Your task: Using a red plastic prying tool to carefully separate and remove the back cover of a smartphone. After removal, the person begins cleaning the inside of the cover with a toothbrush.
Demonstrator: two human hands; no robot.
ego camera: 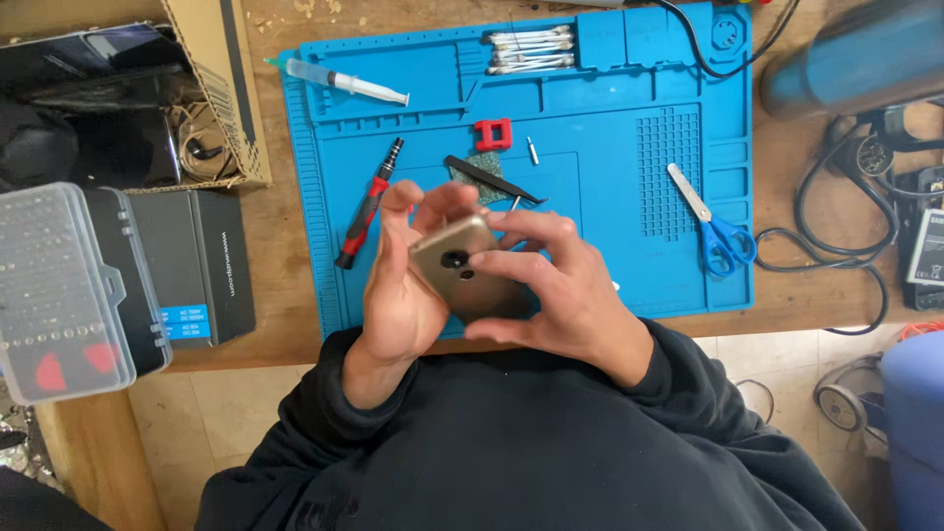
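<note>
Both my hands hold a gold-coloured phone point(462, 267), its back with the round camera hole facing up. My left hand point(398, 285) cradles its left edge, fingers curled behind it. Over the right side wraps my right hand point(560, 290), with the thumb and fingers along the top and side edges. The phone hovers above the near edge of a blue work mat point(610, 108). Just beyond my fingers lie black tweezers point(492, 179) and a red-and-black screwdriver point(369, 205).
On the mat lie a syringe point(344, 82), cotton swabs point(531, 49), a small red part point(493, 133) and blue scissors point(713, 221). A clear bit case point(59, 290) and black box point(202, 261) stand left, a cardboard box point(211, 88) behind. Cables lie right.
</note>
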